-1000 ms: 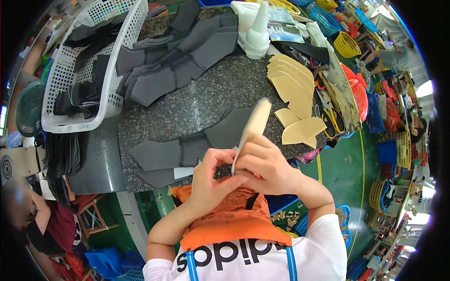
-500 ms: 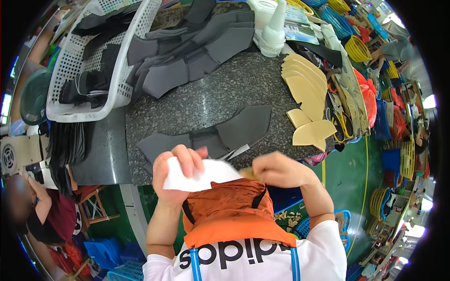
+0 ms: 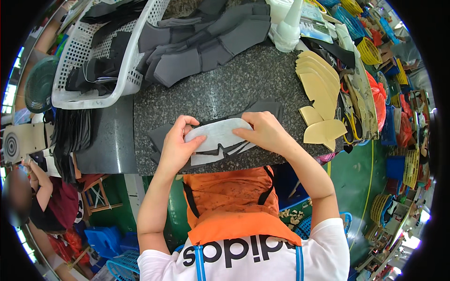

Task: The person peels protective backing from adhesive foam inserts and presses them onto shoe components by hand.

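A white curved piece of sheet material (image 3: 216, 134) is stretched between my two hands over the near edge of the table. My left hand (image 3: 180, 143) pinches its left end between thumb and fingers. At the other end, my right hand (image 3: 265, 132) grips it with the thumb on top. Beneath lie dark grey fabric pieces (image 3: 161, 134), partly covered by my hands and the white piece. Another white piece (image 3: 206, 159) with a jagged edge shows just under the held one; whether the two touch I cannot tell.
Dark grey cut pieces (image 3: 180, 68) are piled at the back beside a white plastic basket (image 3: 126, 77) of black pieces. A pale bottle with a tapered nozzle (image 3: 287, 35) stands back right. Tan curved pieces (image 3: 321, 89) and yellow-handled scissors (image 3: 349, 124) lie right. Another person (image 3: 44, 199) sits left.
My hands have moved forward over the grey pieces with the white piece. The right hand, earlier apart and holding something yellowish, now grips the white piece's right end.
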Available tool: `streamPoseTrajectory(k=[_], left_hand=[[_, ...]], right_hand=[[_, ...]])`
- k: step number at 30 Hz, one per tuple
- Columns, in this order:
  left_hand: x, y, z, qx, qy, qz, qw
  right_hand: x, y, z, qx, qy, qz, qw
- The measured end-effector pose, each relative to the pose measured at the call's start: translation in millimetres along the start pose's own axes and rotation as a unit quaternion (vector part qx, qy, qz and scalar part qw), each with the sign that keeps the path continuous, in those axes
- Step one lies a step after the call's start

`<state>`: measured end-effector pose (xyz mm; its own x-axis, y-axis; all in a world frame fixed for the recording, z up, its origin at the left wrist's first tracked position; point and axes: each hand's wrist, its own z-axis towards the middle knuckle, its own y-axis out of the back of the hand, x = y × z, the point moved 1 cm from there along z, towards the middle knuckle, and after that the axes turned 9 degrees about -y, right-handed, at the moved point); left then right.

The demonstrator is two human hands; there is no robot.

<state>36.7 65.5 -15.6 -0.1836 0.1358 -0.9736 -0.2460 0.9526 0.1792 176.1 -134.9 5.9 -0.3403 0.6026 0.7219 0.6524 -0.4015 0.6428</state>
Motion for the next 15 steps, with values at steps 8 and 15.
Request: streamPoseTrajectory(k=[8, 15], left_hand=[[-46.3, -3.4, 28.2, 0.072, -0.105, 0.532, 0.837], [-31.6, -24.3, 184.4, -0.034, -0.393, 0.572, 0.719]], right_hand=[[-5.6, -11.0, -7.0, -0.114, 0.034, -0.301, 0.946], [-14.4, 10.1, -61.5, -0.381, 0.035, -0.232, 0.894]])
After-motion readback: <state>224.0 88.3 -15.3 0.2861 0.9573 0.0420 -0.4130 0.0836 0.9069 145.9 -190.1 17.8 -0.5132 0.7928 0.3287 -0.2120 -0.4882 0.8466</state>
